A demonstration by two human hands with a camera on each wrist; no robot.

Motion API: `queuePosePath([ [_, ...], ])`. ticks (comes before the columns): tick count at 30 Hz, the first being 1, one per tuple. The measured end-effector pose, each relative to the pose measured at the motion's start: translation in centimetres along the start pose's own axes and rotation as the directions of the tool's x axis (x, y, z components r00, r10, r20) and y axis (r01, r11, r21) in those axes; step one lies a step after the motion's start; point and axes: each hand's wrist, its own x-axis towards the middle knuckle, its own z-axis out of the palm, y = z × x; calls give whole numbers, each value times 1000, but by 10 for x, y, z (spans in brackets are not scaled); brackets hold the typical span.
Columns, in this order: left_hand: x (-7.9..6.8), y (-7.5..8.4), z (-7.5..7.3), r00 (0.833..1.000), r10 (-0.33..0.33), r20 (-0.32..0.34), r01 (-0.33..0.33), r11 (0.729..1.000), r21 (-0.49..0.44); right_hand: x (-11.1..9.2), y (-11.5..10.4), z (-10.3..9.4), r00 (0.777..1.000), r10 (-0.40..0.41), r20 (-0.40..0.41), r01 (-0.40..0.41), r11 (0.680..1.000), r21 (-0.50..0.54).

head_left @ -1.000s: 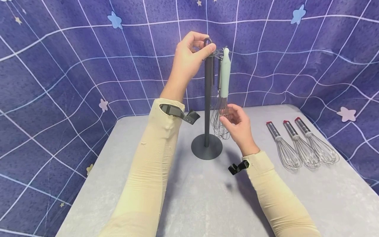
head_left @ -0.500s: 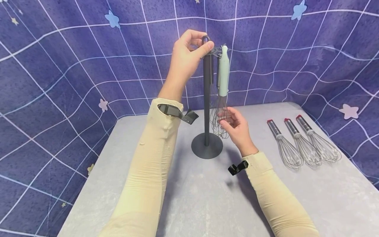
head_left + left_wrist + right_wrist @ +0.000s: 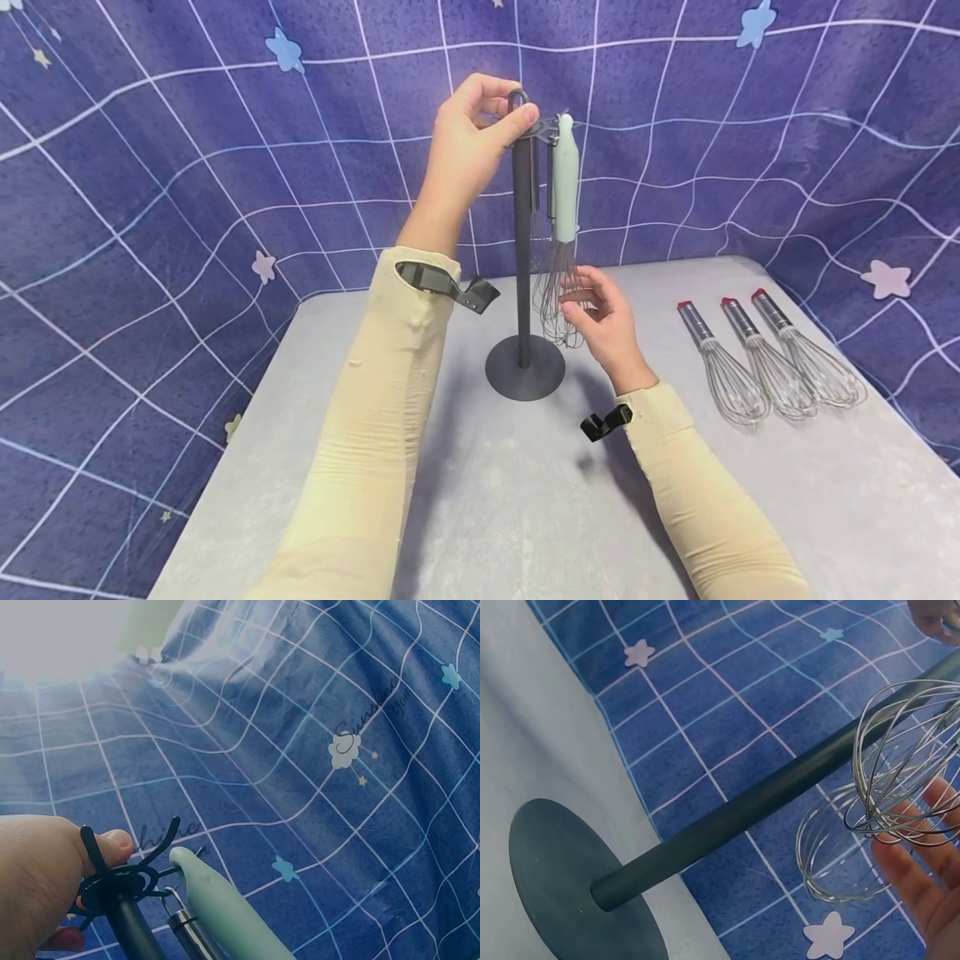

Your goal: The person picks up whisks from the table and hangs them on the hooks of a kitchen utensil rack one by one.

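A dark utensil stand with a round base and hooks on top stands upright on the table. My left hand pinches the ring at its top between thumb and fingers. From a hook on the right hangs a whisk with a mint-green handle. My right hand holds its wire loops loosely, the thumb at the near side and fingers behind. In the right wrist view the whisk's wires overlap the fingertips. Behind it hangs another whisk with a metal handle, partly hidden.
Three whisks with red-tipped metal handles lie on the right of the grey table, the nearest whisk well apart from the right hand. A blue gridded curtain with stars surrounds the table's back and sides.
The head view has shifted slightly. The right hand has stayed at the wires with small finger shifts, and the left hand keeps its hold on the stand's top.
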Motion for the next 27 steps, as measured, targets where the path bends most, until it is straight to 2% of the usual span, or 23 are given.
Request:
queuePosePath([
  [13, -3, 8, -4, 1000, -24, 15, 23, 995, 102, 1, -2, -9, 999, 12, -41, -14, 999, -52],
  [27, -4, 11, -7, 999, -22, 31, 16, 983, 185, 2, 8, -12, 996, -52, -67, 50, 998, -25],
])
